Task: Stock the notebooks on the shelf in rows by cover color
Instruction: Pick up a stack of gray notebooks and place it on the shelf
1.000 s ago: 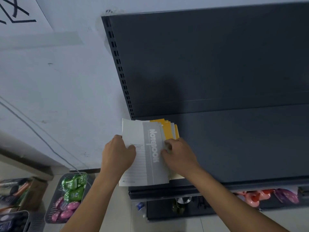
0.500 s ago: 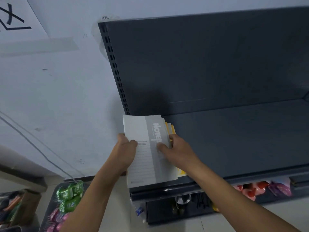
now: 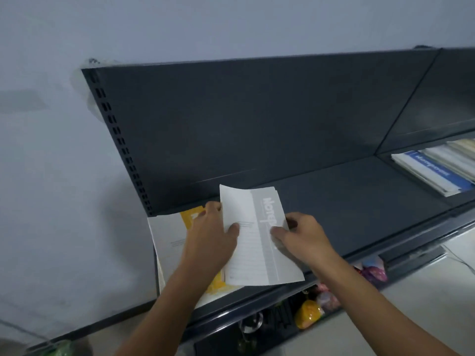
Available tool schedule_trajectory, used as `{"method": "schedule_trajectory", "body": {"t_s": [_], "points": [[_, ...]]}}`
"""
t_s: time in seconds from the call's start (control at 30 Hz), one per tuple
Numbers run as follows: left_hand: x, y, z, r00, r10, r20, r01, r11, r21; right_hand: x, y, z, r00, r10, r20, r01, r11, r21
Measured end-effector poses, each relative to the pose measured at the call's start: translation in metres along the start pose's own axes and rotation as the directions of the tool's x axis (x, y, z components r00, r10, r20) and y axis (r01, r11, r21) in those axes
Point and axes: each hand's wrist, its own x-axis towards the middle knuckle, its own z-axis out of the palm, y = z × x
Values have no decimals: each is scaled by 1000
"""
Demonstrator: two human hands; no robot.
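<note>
Head view: left hand [image 3: 209,240] and right hand [image 3: 302,236] both pinch the grey notebook [image 3: 253,242] (yellow notebook [image 3: 191,217] beneath).

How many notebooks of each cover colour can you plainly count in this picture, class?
Grey notebook: 1
Yellow notebook: 1
Blue notebook: 1
Total: 3; the pale notebooks beside the blue one are too blurred to count.

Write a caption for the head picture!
Left hand and right hand hold a grey notebook beside a yellow notebook on the dark shelf.
</note>
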Motion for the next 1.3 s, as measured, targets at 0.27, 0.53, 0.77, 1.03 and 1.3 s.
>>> {"method": "schedule_trajectory", "body": {"t_s": [0.27,0.53,0.77,1.03,1.3], "points": [[9,87,63,980,176,94,-180,983,35,9,56,-88,987,-24,-161,13,998,-69],[3,208,153,951,258,173,-268,963,39,33,144,-202,971,-9,-240,-31,986,-164],[-9,310,243,937,285,200,-294,956,12,54,229,-307,957,1,-290,-47,987,-152],[-17,403,306,923,294,249,-310,950,25,67,287,-397,954,40,-298,-77,990,-114],[10,486,376,895,316,314,-329,944,-13,106,337,-477,930,95,-354,-139,985,-100]]}}
